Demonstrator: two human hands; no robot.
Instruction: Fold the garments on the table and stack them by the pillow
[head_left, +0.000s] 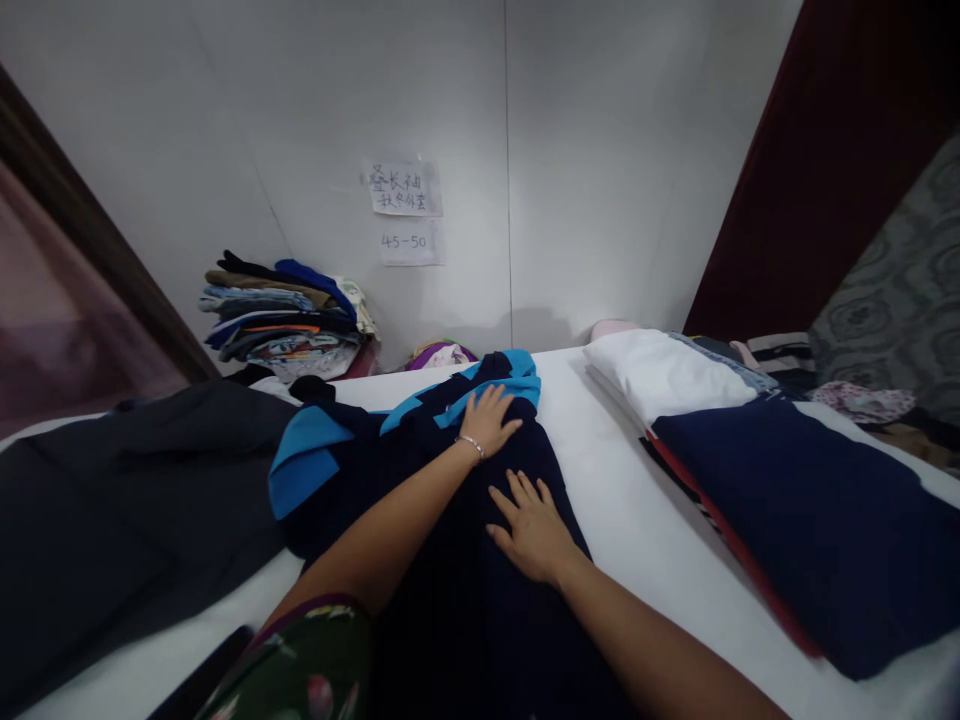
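I can see a dark blue jacket [442, 600] lying on the white table [570, 440], right in front of the person. The left hand [489, 422] lies on it near the bright blue top end, and the right hand [531, 528] presses closer in. Both hands are flat with fingers spread, pinching nothing. I think the job is about halfway: the dark part looks mostly smooth, but the top end is bunchy and a blue piece [304, 475] sticks out at the left. The neat clothes pile [810, 530] on the right looks done. The big grey cloth [142, 510] on the left isn't folded small.
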